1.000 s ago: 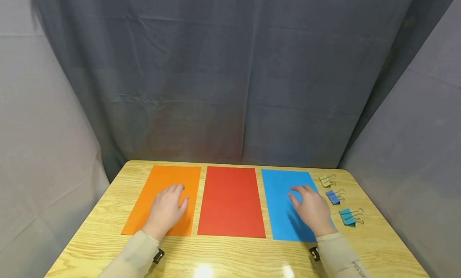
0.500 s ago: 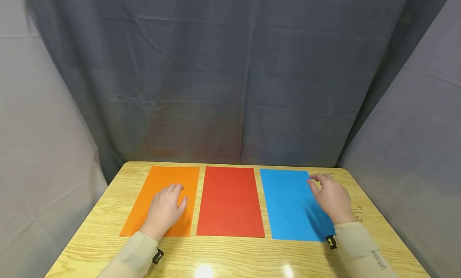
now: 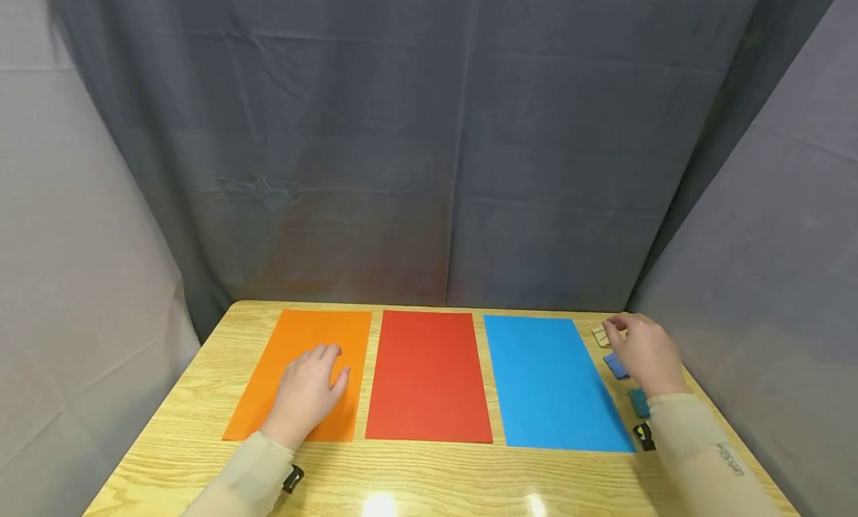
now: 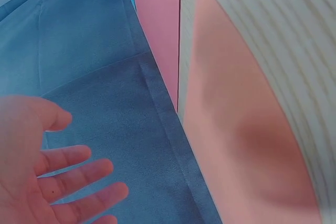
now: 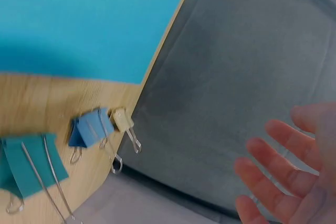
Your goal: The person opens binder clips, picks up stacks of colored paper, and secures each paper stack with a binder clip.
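My right hand [image 3: 646, 357] is over the row of binder clips at the table's right side. Its fingertips are close to the cream-yellow binder clip [image 3: 600, 337], the farthest one. In the right wrist view the loosely bent fingers [image 5: 278, 182] hold nothing and look apart from the clips. The blue binder clip [image 5: 92, 128] lies in the middle, and the larger teal binder clip [image 5: 37, 166] is nearest; my hand partly hides all three in the head view. My left hand [image 3: 304, 394] hovers over the orange sheet [image 3: 322, 327], fingers relaxed and holding nothing.
A red sheet [image 3: 429, 375] lies between the orange one and a blue sheet [image 3: 550, 383] on the wooden table [image 3: 429, 472]. Grey curtain [image 3: 348, 144] hangs behind the table's far edge, with pale cloth [image 3: 771, 293] at the sides.
My right hand has moved right, from above the blue sheet to the binder clips, with the fingertips reaching the yellow one's side. My left hand stays in place.
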### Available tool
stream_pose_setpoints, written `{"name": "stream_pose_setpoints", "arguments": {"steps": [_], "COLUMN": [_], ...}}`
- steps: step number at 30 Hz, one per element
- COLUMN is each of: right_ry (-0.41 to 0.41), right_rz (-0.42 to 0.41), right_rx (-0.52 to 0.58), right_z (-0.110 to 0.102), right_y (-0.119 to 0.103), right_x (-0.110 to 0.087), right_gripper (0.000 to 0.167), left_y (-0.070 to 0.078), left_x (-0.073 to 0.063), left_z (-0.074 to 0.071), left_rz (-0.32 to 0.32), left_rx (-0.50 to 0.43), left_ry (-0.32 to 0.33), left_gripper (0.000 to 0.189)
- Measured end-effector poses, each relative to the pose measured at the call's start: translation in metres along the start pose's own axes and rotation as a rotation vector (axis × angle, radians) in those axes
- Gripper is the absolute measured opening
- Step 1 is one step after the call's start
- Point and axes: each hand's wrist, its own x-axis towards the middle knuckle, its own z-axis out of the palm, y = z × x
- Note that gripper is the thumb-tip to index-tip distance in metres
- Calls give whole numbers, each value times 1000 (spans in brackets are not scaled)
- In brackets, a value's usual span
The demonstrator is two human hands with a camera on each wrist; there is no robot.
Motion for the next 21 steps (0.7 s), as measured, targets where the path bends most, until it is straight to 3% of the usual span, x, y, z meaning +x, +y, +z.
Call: {"name": "stream_pose_setpoints", "arguments": {"steps": [10,21], "right_ry": [-175,-282], "right_rz": [63,56], "right_rx": [5,-51], "right_z": [-8,6], "right_y": [16,36], "right_x": [29,50], "right_gripper": [40,38], "left_y": [-4,-2], "left_x": [-2,-6], "left_z": [2,-1], "left_rz": [-3,-8], "left_rx": [13,14], "left_ry": [-11,-21], "left_gripper": [27,28]}}
